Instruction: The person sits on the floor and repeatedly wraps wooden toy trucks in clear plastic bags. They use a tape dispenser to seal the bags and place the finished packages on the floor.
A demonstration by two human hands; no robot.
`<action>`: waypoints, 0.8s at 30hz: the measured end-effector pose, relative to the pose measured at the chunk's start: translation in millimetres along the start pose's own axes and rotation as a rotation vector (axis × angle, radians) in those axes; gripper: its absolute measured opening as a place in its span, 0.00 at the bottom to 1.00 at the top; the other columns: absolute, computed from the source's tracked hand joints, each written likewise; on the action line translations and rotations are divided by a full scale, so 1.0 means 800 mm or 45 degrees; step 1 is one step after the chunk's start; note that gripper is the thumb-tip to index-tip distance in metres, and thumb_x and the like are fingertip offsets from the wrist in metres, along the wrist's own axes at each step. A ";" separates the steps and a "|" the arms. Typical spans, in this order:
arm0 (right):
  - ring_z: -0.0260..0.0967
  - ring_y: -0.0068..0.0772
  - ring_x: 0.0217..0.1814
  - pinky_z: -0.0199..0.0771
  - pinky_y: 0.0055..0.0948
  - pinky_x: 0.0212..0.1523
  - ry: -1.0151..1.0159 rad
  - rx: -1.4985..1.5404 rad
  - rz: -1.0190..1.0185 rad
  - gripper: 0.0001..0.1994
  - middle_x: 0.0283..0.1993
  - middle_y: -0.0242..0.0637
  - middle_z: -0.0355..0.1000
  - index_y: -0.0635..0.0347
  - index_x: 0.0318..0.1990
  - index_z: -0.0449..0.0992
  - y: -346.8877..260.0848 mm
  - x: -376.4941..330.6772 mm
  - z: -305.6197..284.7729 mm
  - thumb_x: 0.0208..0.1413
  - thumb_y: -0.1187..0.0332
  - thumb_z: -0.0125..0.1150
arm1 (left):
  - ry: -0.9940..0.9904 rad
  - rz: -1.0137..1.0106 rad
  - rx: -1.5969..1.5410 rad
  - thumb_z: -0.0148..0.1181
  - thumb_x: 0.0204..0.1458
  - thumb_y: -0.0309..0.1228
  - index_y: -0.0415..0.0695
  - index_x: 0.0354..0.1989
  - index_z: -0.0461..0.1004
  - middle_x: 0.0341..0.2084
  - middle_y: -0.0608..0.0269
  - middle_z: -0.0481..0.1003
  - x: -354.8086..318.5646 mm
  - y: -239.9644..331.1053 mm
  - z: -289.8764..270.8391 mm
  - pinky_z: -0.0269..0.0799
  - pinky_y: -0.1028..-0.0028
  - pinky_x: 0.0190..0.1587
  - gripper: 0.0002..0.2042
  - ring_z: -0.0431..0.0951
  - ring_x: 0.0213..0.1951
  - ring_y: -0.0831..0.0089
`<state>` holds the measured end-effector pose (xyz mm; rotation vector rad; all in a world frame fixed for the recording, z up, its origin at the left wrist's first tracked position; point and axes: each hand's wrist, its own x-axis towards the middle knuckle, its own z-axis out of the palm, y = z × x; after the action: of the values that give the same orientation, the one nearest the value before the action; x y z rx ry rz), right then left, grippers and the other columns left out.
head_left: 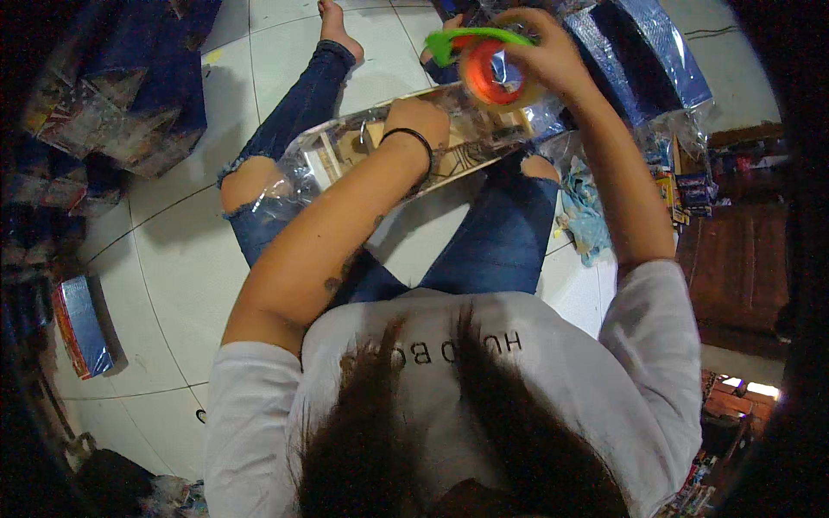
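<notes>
A long, shallow box (473, 161) with a pale rim lies across my thighs, wrapped in clear plastic film. Pale and brown parts show through the film, but what they are I cannot make out. My left hand (416, 121) is closed over the box's far side, its fingertips hidden, and a black band circles the wrist. Above the box's right end, my right hand (553, 53) grips a green tape dispenser (445, 43). The dispenser carries a roll of clear tape (481, 85) with a red-orange core.
Loose film (281, 194) sticks out past the box's left end. Crumpled bluish plastic (585, 216) lies by my right knee. Blue film-wrapped packages (639, 56) stand at the far right, with more wrapped goods (129, 95) at the far left. A narrow box (84, 326) rests on the tiled floor.
</notes>
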<state>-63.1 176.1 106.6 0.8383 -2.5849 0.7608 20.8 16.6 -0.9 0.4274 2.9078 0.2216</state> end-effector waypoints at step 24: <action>0.74 0.45 0.44 0.73 0.37 0.45 -1.409 -0.618 -0.288 0.18 0.40 0.49 0.75 0.63 0.41 0.79 -0.034 0.155 0.084 0.42 0.64 0.63 | 0.089 0.027 -0.155 0.49 0.52 0.30 0.45 0.39 0.79 0.39 0.53 0.79 -0.002 -0.008 -0.004 0.74 0.60 0.44 0.12 0.79 0.43 0.59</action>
<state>-151.9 63.3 117.7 1.6401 -3.1906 -0.5906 20.4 9.8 1.2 0.4383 2.9383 0.4228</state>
